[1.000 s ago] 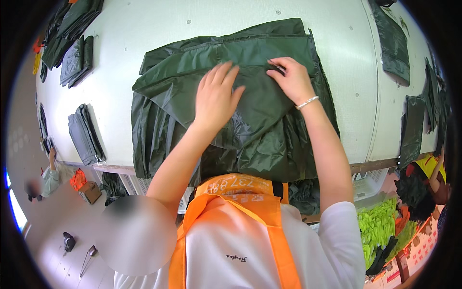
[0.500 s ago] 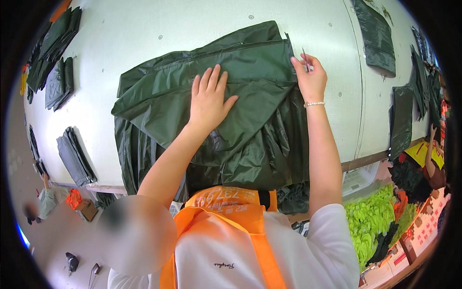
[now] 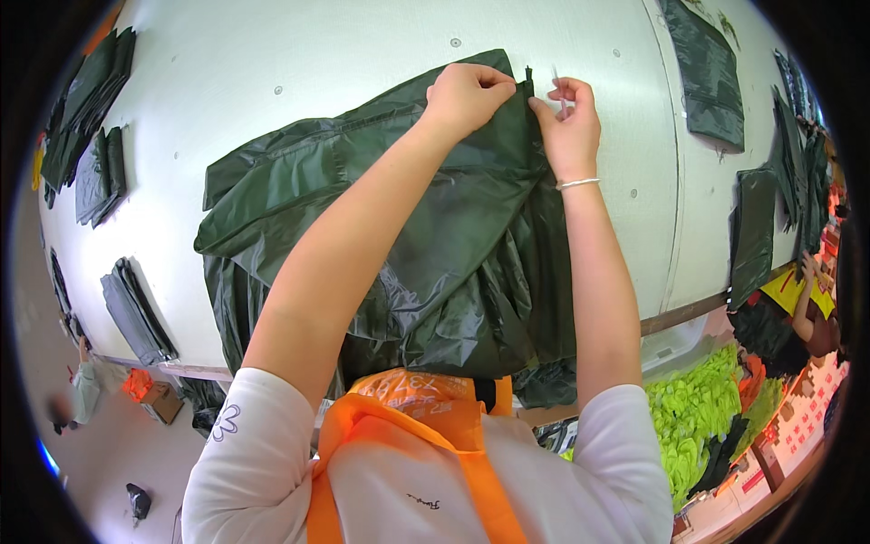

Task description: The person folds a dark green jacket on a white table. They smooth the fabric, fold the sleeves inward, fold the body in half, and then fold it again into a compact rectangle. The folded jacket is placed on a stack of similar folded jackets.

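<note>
A dark green, shiny coated-fabric garment (image 3: 390,254) lies spread in folds over the near side of the table, its lower part hanging toward me. My left hand (image 3: 464,98) is closed near the garment's upper right corner, thumb and forefinger pinching the fabric by its edge. Just right of that edge is my right hand (image 3: 571,131), fingers curled round a thin, pointed metal tool (image 3: 558,80) that is blurred, so its exact kind does not show. The right thumb is close to the dark edge strip (image 3: 530,100), whose tip sticks up past the corner.
The pale table (image 3: 362,45) carries folded dark garments (image 3: 136,308) at left and more dark folded pieces (image 3: 707,86) at right. Bright green fabric (image 3: 693,408) is heaped at the lower right, beside a white crate (image 3: 675,340). Other people are partly visible at both sides.
My left hand has gone from lying flat on the garment to pinching its upper right corner. My right hand has shifted slightly up and left; the garment has slid slightly left.
</note>
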{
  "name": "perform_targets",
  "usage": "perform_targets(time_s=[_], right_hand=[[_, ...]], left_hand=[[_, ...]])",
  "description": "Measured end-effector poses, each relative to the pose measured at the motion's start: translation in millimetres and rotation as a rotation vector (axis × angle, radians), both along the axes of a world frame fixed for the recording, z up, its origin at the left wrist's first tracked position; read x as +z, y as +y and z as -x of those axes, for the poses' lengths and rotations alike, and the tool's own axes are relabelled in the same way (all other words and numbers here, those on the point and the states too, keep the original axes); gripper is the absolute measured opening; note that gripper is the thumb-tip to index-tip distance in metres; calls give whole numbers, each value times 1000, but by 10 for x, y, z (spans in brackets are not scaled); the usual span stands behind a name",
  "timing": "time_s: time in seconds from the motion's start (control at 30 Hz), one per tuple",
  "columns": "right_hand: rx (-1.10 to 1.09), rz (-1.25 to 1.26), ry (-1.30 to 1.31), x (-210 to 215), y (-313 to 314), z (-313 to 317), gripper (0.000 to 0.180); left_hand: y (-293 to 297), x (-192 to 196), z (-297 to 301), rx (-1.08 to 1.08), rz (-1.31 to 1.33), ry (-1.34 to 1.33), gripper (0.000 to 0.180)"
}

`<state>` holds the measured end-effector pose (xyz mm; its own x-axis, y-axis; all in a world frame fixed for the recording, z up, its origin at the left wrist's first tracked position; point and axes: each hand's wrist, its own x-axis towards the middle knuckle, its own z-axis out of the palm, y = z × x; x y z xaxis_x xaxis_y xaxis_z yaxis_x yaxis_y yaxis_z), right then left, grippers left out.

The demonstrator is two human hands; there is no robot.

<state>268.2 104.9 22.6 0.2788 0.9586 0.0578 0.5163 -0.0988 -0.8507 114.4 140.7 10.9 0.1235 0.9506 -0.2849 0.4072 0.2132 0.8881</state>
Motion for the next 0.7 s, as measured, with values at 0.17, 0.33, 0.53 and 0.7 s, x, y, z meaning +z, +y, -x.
perform_targets(time_s=[0.17, 0.33, 0.53, 0.7], right_hand=[[32, -193, -267, 71, -282, 135, 31], [43, -248, -370, 27, -275, 188, 16], [32, -241, -240, 26, -171, 243, 15], [26, -238, -164, 38, -166, 274, 12]], left_hand=[[18, 165, 22, 62, 153, -194, 26], [14, 319, 41, 91, 224, -309, 25], [1, 310, 86, 34, 233, -350, 25], [-8, 319, 107, 15, 220, -339, 24]])
